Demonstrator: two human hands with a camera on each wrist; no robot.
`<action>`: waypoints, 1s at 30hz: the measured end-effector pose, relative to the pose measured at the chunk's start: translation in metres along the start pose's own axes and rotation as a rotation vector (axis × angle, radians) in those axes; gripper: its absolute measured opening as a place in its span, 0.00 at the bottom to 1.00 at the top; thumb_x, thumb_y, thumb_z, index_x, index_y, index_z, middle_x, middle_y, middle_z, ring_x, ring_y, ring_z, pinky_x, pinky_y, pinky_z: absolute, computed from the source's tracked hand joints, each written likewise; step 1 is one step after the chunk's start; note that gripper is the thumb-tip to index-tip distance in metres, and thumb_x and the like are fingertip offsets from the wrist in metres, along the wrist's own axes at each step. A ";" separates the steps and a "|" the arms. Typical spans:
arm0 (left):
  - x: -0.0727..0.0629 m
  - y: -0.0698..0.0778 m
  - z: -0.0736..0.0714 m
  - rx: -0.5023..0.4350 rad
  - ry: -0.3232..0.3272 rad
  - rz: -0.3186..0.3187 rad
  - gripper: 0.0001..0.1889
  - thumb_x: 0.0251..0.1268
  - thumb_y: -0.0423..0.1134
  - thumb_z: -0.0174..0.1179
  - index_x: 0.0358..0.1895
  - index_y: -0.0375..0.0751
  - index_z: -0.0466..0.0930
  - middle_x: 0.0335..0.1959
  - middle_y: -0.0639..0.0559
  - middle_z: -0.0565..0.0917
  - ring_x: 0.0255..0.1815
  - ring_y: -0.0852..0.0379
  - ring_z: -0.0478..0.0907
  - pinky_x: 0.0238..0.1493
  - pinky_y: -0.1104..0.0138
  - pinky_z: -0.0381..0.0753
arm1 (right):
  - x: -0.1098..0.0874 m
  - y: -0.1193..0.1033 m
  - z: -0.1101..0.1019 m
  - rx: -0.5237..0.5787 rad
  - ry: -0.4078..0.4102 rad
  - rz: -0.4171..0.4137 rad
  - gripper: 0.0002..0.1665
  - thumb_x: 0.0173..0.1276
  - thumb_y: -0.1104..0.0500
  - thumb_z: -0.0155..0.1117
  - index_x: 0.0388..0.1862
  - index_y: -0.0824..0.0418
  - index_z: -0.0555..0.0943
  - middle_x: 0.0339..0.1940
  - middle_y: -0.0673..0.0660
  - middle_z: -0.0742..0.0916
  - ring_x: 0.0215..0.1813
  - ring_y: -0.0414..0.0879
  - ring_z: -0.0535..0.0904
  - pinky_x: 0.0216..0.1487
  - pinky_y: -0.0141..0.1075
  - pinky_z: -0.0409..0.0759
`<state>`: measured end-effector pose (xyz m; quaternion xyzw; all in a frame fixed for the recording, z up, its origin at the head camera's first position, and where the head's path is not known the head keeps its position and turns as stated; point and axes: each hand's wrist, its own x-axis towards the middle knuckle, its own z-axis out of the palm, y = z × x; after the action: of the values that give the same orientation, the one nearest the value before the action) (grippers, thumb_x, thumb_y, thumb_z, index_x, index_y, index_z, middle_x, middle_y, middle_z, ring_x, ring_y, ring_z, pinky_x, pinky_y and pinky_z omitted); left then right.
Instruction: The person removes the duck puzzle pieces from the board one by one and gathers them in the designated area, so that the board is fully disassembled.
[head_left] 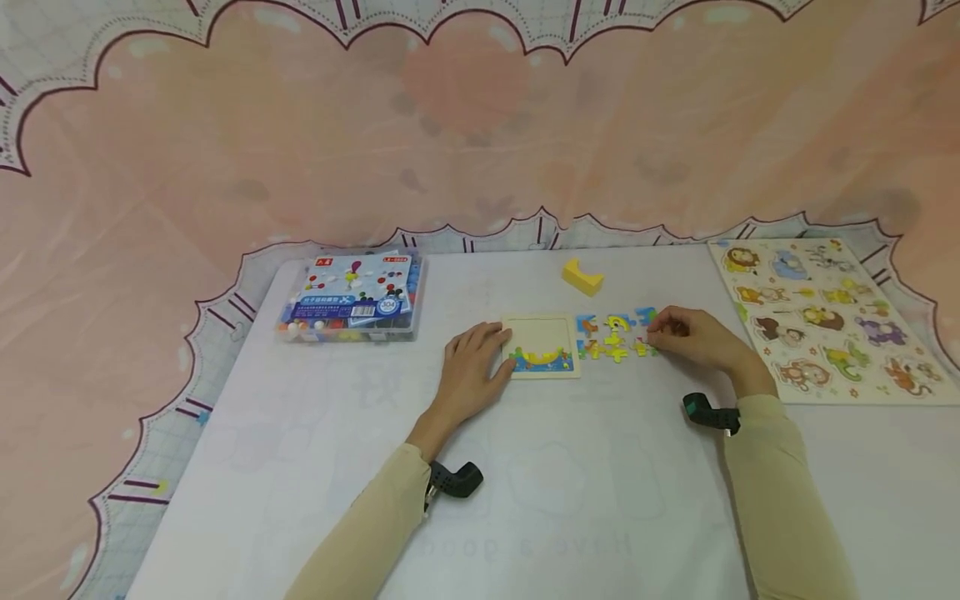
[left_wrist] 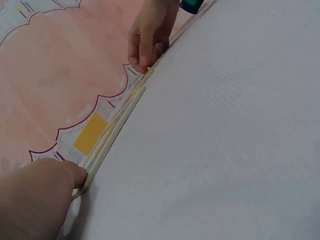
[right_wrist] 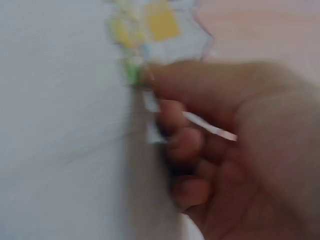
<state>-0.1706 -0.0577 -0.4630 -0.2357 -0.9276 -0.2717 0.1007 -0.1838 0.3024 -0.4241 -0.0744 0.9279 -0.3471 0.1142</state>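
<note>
A small square puzzle board (head_left: 540, 335) with a pale frame lies on the table, a blue and yellow picture strip filling its lower part. My left hand (head_left: 474, 367) rests along its left edge, fingers outstretched and thumb near the lower left corner. Several loose jigsaw pieces (head_left: 615, 335) lie in rows just right of the board. At the right end of those rows, my right hand (head_left: 701, 337) has its fingers curled and thumb and index tips together at a green-edged jigsaw piece (right_wrist: 131, 72). That view is blurred, and the fingertips partly cover the piece.
Behind the pieces sits a yellow notched block (head_left: 582, 277). A clear plastic box (head_left: 352, 296) with coloured parts stands at the back left. On the right, a large board with animal pictures (head_left: 832, 312) lies close to my right forearm. The white table (head_left: 540, 483) extends in front.
</note>
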 end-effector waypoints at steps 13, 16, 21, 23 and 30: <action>0.001 -0.008 -0.006 0.111 -0.134 0.049 0.27 0.69 0.55 0.50 0.67 0.48 0.67 0.68 0.50 0.67 0.71 0.49 0.59 0.66 0.49 0.58 | -0.005 -0.005 0.010 -0.128 0.047 -0.034 0.17 0.69 0.45 0.56 0.38 0.58 0.75 0.29 0.54 0.76 0.34 0.47 0.69 0.32 0.35 0.67; 0.000 -0.009 -0.008 0.133 -0.179 0.065 0.32 0.66 0.60 0.49 0.69 0.48 0.65 0.70 0.50 0.64 0.72 0.49 0.57 0.67 0.49 0.57 | -0.005 -0.010 0.013 -0.187 0.052 -0.065 0.17 0.69 0.45 0.57 0.37 0.58 0.74 0.28 0.53 0.76 0.32 0.46 0.69 0.31 0.34 0.67; 0.000 -0.012 -0.012 0.157 -0.227 0.081 0.37 0.61 0.64 0.51 0.71 0.49 0.62 0.71 0.51 0.62 0.72 0.49 0.56 0.67 0.49 0.56 | -0.007 -0.023 0.025 -0.204 0.063 -0.127 0.13 0.69 0.49 0.57 0.40 0.57 0.74 0.26 0.52 0.75 0.29 0.44 0.68 0.29 0.34 0.66; 0.000 -0.014 -0.013 0.147 -0.219 0.088 0.36 0.60 0.63 0.54 0.70 0.50 0.64 0.69 0.51 0.64 0.71 0.49 0.57 0.67 0.48 0.56 | -0.006 -0.032 0.031 -0.187 0.068 -0.169 0.11 0.69 0.50 0.58 0.41 0.57 0.75 0.27 0.51 0.76 0.30 0.44 0.69 0.30 0.34 0.68; 0.003 -0.019 -0.012 0.106 -0.201 0.102 0.36 0.59 0.62 0.56 0.69 0.50 0.66 0.69 0.52 0.64 0.71 0.51 0.58 0.67 0.49 0.57 | 0.002 -0.066 0.054 -0.196 0.059 -0.351 0.08 0.66 0.55 0.62 0.43 0.55 0.79 0.35 0.48 0.79 0.38 0.42 0.72 0.41 0.35 0.73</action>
<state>-0.1817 -0.0773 -0.4609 -0.3030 -0.9329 -0.1916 0.0334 -0.1680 0.2188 -0.4209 -0.2356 0.9329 -0.2718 0.0168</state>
